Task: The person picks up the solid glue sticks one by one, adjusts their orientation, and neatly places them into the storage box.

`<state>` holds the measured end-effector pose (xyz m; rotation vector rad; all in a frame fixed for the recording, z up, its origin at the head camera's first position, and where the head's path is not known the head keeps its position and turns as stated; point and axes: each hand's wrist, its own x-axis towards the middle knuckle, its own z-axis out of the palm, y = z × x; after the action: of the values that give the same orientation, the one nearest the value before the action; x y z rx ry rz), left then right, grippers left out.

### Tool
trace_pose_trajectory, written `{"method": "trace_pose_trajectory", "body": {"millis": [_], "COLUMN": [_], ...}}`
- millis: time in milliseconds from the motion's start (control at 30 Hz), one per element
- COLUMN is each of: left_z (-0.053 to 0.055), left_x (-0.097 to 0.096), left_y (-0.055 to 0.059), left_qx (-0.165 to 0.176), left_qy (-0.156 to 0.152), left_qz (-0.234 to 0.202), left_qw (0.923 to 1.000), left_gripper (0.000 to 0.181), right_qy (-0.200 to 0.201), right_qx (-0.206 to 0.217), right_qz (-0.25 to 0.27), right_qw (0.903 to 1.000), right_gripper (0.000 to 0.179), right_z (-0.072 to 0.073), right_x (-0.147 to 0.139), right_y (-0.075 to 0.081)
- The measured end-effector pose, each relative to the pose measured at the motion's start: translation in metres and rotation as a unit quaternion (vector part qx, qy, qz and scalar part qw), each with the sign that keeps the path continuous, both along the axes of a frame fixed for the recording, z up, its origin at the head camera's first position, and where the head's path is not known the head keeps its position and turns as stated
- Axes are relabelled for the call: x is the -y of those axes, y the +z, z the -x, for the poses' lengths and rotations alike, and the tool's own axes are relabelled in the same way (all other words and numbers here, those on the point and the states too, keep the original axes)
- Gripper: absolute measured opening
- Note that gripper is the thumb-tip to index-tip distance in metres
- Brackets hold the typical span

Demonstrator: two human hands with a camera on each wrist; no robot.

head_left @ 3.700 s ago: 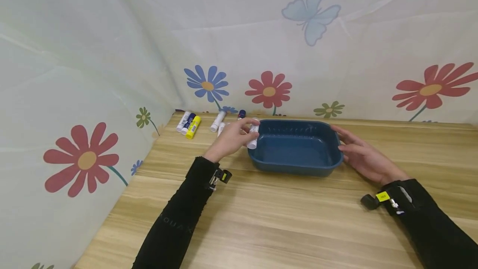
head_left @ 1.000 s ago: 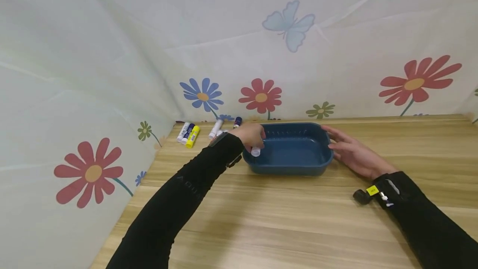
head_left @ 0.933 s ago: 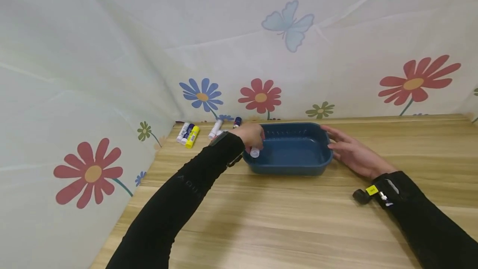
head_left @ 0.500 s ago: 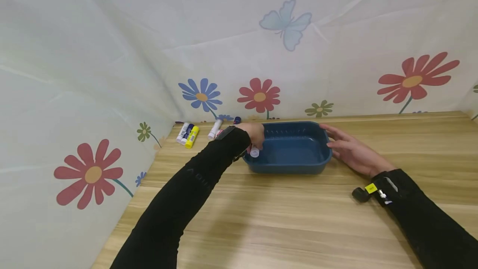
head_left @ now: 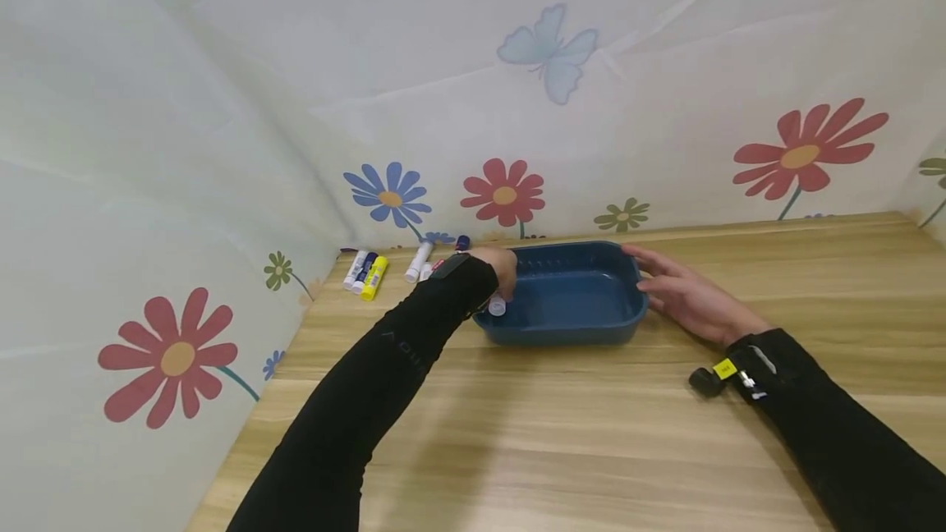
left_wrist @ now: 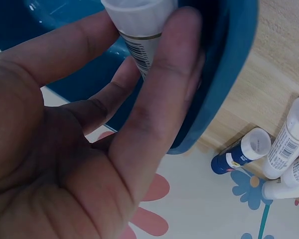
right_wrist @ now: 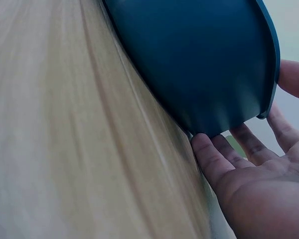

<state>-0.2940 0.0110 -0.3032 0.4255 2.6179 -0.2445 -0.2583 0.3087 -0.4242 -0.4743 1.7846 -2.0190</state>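
My left hand (head_left: 504, 266) reaches into the left end of a dark blue rectangular baking dish (head_left: 565, 337). Its thumb and fingers hold a white glue stick (left_wrist: 145, 37), tilted beside the dish's end wall in the left wrist view. In the head view only the white end of that glue stick (head_left: 498, 305) shows below the hand. At the dish's right end, my right hand (head_left: 691, 300) touches the outer wall with relaxed, extended fingers. The right wrist view shows those fingers (right_wrist: 212, 154) against the dish wall (right_wrist: 189, 59), one digit up at the rim.
Left of the dish lie a yellow glue stick (head_left: 374, 278), a dark blue one (head_left: 365, 272) and a white one (head_left: 354, 269), side by side. Another white glue stick (head_left: 418, 262) and a blue-capped one (head_left: 462, 244) lie nearer the dish. A flowered curtain (head_left: 414, 105) borders the table.
Since the oldest frame my left hand has carried the glue stick from over the left rim down into the dish. Over the last second it barely moves. My right hand stays at the dish's right end.
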Motion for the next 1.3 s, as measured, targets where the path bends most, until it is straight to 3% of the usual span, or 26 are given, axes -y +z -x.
{"method": "trace_pose_trajectory", "body": {"millis": [100,167,333,500,667,867,1033,1300], "left_z": [0.0,0.007,0.011,-0.002,-0.001,0.019,0.033,0.034], "left_x": [0.002,0.003,-0.001,-0.003,-0.003,-0.005,-0.002,0.0], "left_y": [-0.003,-0.01,-0.013,-0.004,-0.007,-0.033,-0.053,-0.059], "left_qx": [0.004,0.005,0.001,-0.001,-0.007,-0.023,-0.028,-0.036], "left_qy": [0.007,0.006,-0.016,-0.02,-0.023,-0.019,-0.036,-0.042], "left_qz": [0.015,0.023,0.036,0.026,0.044,0.08,0.099,0.082], "left_qw": [0.9999,0.9997,0.9992,0.9995,0.9987,0.9964,0.9941,0.9951], "left_gripper": [0.046,0.051,0.042,0.037,0.037,0.037,0.035,0.024], "right_qy": [0.005,0.007,0.006,0.007,0.011,0.014,0.015,0.016], "right_qx": [0.001,0.002,0.003,0.003,-0.001,-0.004,-0.004,-0.004], "right_qz": [0.005,0.011,0.013,0.009,0.008,0.014,0.016,0.012], "right_qw": [1.0,0.9999,0.9999,0.9999,0.9999,0.9998,0.9997,0.9998], "right_gripper": [0.063,0.063,0.063,0.063,0.063,0.063,0.063,0.063], "right_z": [0.001,0.002,0.003,0.002,0.003,0.004,0.003,0.003], "right_x": [0.003,0.003,0.0,-0.003,-0.002,-0.001,0.0,-0.001], "right_y": [-0.002,-0.004,-0.004,-0.004,-0.004,-0.003,-0.002,-0.002]}}
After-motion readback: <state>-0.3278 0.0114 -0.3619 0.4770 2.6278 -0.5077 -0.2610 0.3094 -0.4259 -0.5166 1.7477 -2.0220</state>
